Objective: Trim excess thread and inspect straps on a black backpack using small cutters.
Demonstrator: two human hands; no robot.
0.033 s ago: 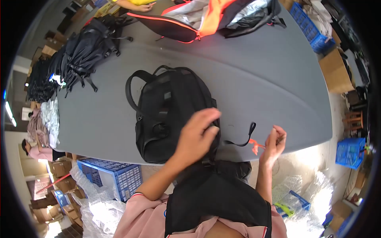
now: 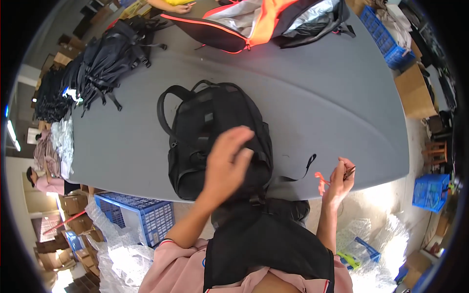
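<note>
A black backpack (image 2: 229, 117) lies on the grey table in front of me, its handle loop toward the far left. My left hand (image 2: 227, 163) is over the lower part of the bag, fingers stretched and thumb apart, holding nothing; whether it touches the fabric I cannot tell. Right of the bag, near the table's front edge, my right hand (image 2: 340, 180) is closed around a small dark tool (image 2: 349, 172), mostly hidden by the fingers. An orange strip (image 2: 321, 182) hangs from that hand. A black strap (image 2: 300, 177) extends from the bag toward it.
Piled black backpacks (image 2: 105, 58) lie at the far left. An open orange-and-black bag with silver lining (image 2: 259, 24) is at the far edge, near another person's hand (image 2: 183, 8). Blue crates (image 2: 159, 219) and clear plastic wrap (image 2: 124, 259) are below the table's front edge.
My left hand has moved left across the bag. The right hand has shifted slightly right and turned, showing more of the dark tool; the orange strip has moved with it.
</note>
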